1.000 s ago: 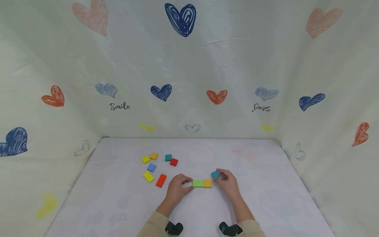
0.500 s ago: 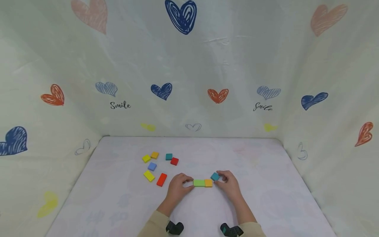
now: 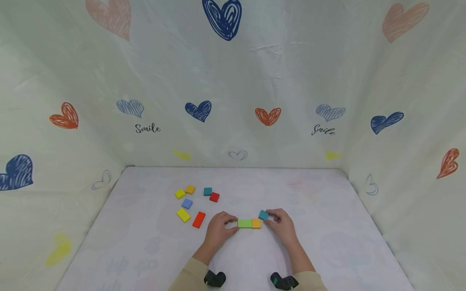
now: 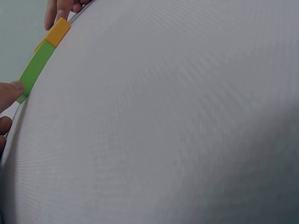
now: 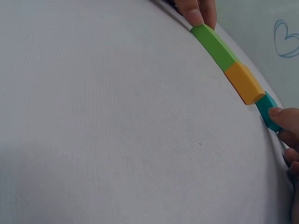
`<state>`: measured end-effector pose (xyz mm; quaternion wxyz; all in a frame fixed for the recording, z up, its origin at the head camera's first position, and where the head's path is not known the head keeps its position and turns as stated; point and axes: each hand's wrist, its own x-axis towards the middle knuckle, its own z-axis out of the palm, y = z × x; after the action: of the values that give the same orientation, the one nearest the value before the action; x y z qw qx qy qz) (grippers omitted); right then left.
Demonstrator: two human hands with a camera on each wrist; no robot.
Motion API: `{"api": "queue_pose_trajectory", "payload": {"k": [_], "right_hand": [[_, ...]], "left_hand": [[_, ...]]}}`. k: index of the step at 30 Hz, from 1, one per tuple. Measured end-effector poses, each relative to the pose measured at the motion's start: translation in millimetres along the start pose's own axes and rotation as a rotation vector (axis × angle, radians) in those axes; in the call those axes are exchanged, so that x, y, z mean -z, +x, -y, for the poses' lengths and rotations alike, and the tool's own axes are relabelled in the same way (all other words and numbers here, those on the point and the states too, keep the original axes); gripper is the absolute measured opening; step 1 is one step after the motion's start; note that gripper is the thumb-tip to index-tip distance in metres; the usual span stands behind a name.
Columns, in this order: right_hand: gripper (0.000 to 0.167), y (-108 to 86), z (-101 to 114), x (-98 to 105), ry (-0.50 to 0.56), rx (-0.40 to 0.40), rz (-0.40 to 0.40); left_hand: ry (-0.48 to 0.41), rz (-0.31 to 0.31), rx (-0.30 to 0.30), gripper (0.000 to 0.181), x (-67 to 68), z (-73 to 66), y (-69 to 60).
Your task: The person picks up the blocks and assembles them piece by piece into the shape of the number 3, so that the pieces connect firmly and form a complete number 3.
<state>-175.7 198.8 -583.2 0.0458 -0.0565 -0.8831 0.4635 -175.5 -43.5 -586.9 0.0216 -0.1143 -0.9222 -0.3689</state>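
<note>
On the left of the table [image 3: 120, 242], a small yellow block [image 3: 180, 194] lies beside a small orange block [image 3: 190, 189], with a longer yellow block [image 3: 183, 215] nearer the person and a blue block [image 3: 187, 203] between them. Next comes a long red block [image 3: 198, 220], slanted and near the left hand [image 3: 219, 229]; farther back, a teal square [image 3: 207, 191] sits against a small red block [image 3: 214, 197]. The left hand pinches the near end of a green block [image 3: 244, 224] between thumb and fingers. An orange end block [image 3: 256, 224] adjoins the green one's right end, in line with it and between the two hands. Just beyond its far right corner is a tilted teal block [image 3: 263, 215], pinched by the thumb and fingers of the right hand [image 3: 283, 227]; whether teal and orange touch is unclear. Black wrist devices [image 3: 214, 279] sit at both sleeves [image 3: 189, 277], and a heart-printed cloth [image 3: 233, 76] hangs behind.
</note>
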Motion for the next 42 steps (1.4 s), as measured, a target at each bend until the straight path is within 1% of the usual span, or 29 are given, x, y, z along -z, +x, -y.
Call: {"api": "queue_pose_trajectory", "payload": {"k": [8,14,20,31,39,42], "right_hand": [[0.033,3.3,1.2,-2.5,0.002,-0.033,0.007],[0.033,4.6,0.7,-2.7,0.009,-0.015,0.011],[0.034,5.6,0.7,-2.4,-0.010,0.008,0.022],[0.034,5.8,1.2,-1.9,-0.017,-0.001,0.053],[0.034,6.9,0.9,-0.4,-0.012,-0.006,0.075],[0.034,6.9,1.3,0.1,-0.006,-0.009,0.078]], "left_hand": [[-0.003,0.001,0.006,0.028,-0.8,0.8,1.2],[0.007,-0.002,0.006,0.028,-0.6,-0.8,0.9],[0.010,0.002,0.016,0.027,-1.1,-0.9,1.0],[0.017,-0.007,0.020,0.028,-2.2,-0.5,0.5],[0.011,-0.008,0.034,0.027,-2.5,-0.9,0.4],[0.014,-0.008,0.028,0.028,-2.5,-1.2,0.3]]}}
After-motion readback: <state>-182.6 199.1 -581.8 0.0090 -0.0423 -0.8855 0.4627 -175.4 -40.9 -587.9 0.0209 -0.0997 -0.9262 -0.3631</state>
